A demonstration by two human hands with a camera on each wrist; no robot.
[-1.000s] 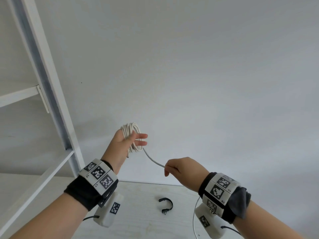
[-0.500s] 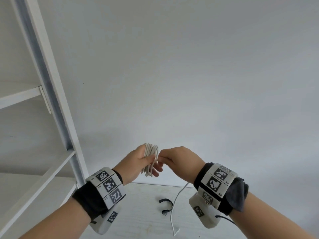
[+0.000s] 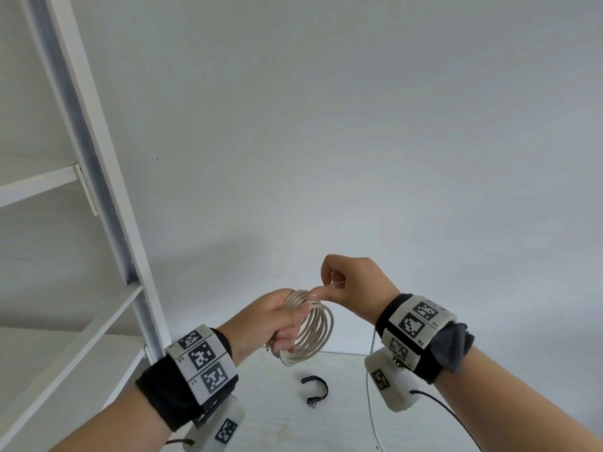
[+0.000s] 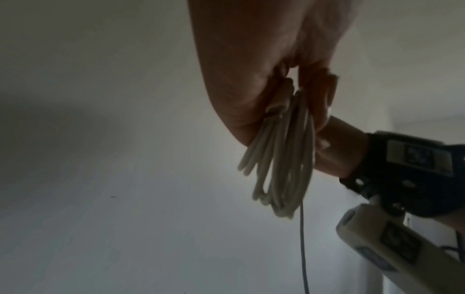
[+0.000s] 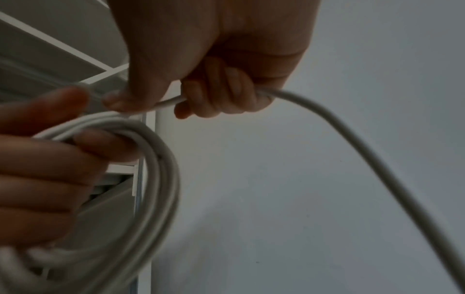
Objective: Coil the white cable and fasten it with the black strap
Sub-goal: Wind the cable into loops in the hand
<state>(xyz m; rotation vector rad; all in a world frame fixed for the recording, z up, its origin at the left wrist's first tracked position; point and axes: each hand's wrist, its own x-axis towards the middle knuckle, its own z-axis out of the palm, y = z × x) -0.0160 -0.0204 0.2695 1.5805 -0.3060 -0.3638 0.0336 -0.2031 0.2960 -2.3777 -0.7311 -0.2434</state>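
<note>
Coils of thin white round cable [image 3: 315, 331] hang in a bundle from the left hand [image 3: 267, 321], held up in front of the pale wall, above the far edge of the light wooden table [image 3: 267, 419]. The left hand's fingers are curled right round the top of the bundle and the thumb presses over it, so the loops dangle below the fist; the left wrist view shows them drooping in a long oval under the palm [image 4: 251, 59]. Just beside it, a touch higher, the right hand [image 3: 355, 282] is closed round the free run of the same cable, thumb and curled fingers [image 5: 219, 95] gripping the strand close to the coil. From that grip the loose length drops behind the right wrist and trails down onto the table. Down on the tabletop, below the coil and well apart from both hands, lies the short black strap [image 3: 315, 388], curved into an open C shape, untouched. Off to the left stands a white shelving frame [image 3: 98, 190] with slanted upright and flat shelves.
</note>
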